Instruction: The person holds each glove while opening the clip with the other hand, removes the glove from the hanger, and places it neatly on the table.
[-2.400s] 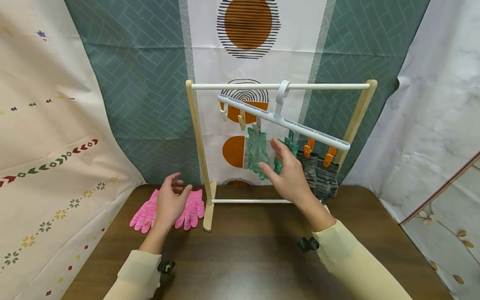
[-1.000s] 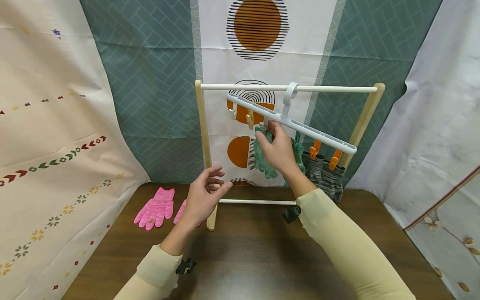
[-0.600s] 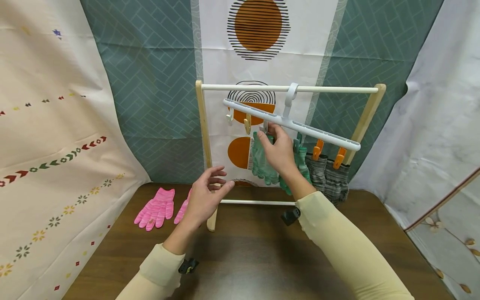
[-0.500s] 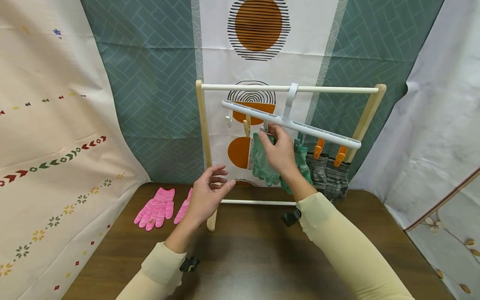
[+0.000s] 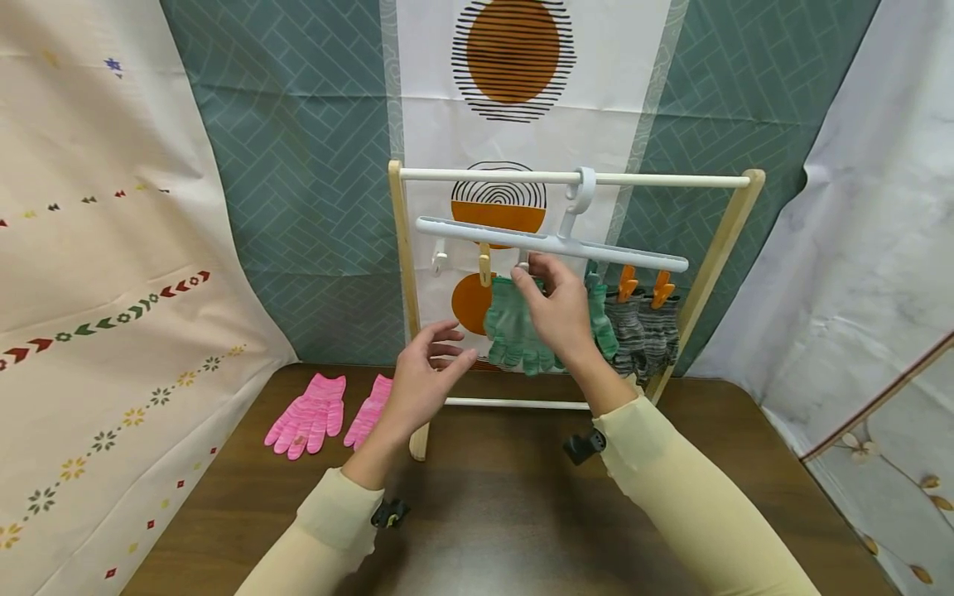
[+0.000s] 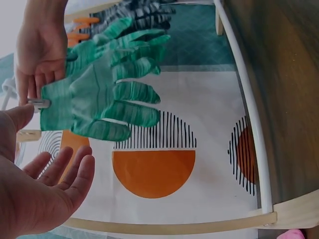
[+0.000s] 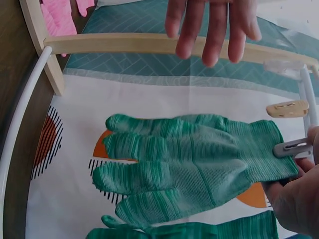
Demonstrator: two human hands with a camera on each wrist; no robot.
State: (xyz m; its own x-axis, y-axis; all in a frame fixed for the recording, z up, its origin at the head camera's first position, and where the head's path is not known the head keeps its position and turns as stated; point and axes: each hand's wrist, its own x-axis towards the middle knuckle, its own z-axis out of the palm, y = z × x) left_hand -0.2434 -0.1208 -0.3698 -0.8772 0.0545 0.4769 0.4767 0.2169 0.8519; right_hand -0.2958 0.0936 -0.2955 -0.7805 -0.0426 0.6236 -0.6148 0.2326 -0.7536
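My right hand (image 5: 562, 308) pinches the grey clothespin (image 7: 294, 148) that grips the cuff of a green glove (image 7: 199, 164). This glove hangs from a light-grey clip hanger (image 5: 551, 243), behind my fingers in the head view. A second green glove (image 5: 600, 319) hangs just to the right, partly covered by my hand. My left hand (image 5: 426, 377) is held in the air left of the gloves, fingers relaxed and touching nothing. Left of the grey clothespin hang a beige clothespin (image 5: 484, 265) and a white clothespin (image 5: 440, 259), both without a glove.
Two dark grey gloves (image 5: 643, 335) hang from orange clothespins (image 5: 627, 282) at the right. The hanger hooks over the top bar of a wooden rack (image 5: 484, 175). Pink gloves (image 5: 307, 416) lie on the brown table (image 5: 492, 513) at the left; my left arm partly covers one.
My right hand has reached up and left to the grey clothespin. The hanger has swung, its left end lower and its right end higher. My left hand has moved right, away from the pink gloves.
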